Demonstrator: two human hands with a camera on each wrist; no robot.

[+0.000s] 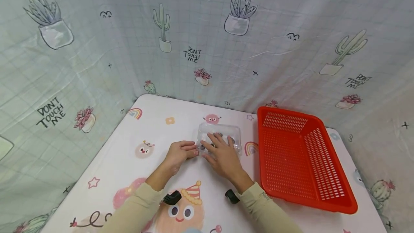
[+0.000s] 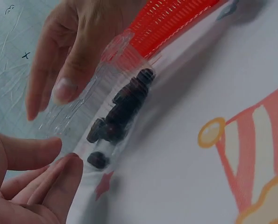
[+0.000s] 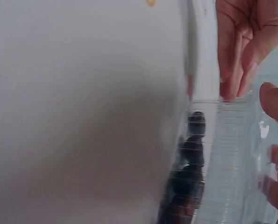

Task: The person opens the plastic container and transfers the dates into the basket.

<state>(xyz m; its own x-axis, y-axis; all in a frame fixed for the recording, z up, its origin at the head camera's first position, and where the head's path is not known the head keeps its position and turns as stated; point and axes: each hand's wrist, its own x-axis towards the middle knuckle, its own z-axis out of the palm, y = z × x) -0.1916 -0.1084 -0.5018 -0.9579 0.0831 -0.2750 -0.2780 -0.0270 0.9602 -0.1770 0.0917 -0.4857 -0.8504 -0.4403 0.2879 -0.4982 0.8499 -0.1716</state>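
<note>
A clear plastic box (image 1: 218, 129) stands on the table, with several small dark rounded pieces (image 2: 124, 107) lying along its bottom. My right hand (image 1: 223, 155) lies across its top, fingers spread over the plastic. At the box's left end is my left hand (image 1: 179, 155), its fingertips and thumb right at the near left corner. The left wrist view shows the left thumb (image 2: 36, 151) above the fingers with a small gap between them. From the right wrist view, the left fingertips (image 3: 232, 91) meet the end wall near the rim.
A large red plastic basket (image 1: 263, 146) with slotted sides stands to the right of the box. The table (image 1: 123, 161) has a white cover printed with cartoon figures. Behind it and at both sides hangs a curtain (image 1: 129, 46) with cactus prints.
</note>
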